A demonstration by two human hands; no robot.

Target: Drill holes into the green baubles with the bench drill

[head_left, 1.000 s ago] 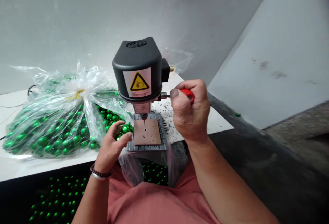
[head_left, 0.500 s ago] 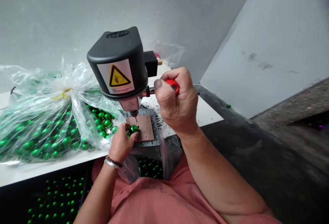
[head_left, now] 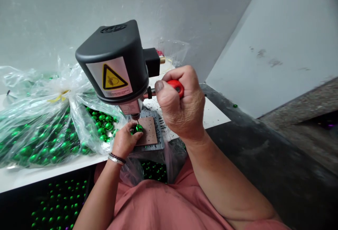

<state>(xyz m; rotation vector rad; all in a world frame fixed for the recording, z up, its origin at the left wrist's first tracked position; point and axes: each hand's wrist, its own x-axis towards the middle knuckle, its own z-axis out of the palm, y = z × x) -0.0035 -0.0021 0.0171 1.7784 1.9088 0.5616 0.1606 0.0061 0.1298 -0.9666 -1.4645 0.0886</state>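
The left hand (head_left: 126, 141) grips a green bead (head_left: 138, 128) on the copper plate (head_left: 149, 131) under a mini drill press (head_left: 111, 63); at three o'clock, the right hand (head_left: 181, 105) clenches the red lever knob (head_left: 177, 87).

A small drill press (head_left: 113, 61) stands near the middle of the desk (head_left: 211, 117), its base (head_left: 149, 133) at the desk's front edge. The right hand (head_left: 182, 105) sits right of the drill's head, closed around a lever (head_left: 177, 86). The left hand (head_left: 125, 140) rests on the base just below the drill's bit, with its fingers (head_left: 132, 128) against a ball (head_left: 138, 128). A plastic bag (head_left: 39, 131) of balls lies on the desk at frame left, with loose balls (head_left: 104, 126) between it and the base. More balls (head_left: 58, 202) lie below the desk at lower left, and a single ball (head_left: 235, 106) sits on a ledge right of the desk.
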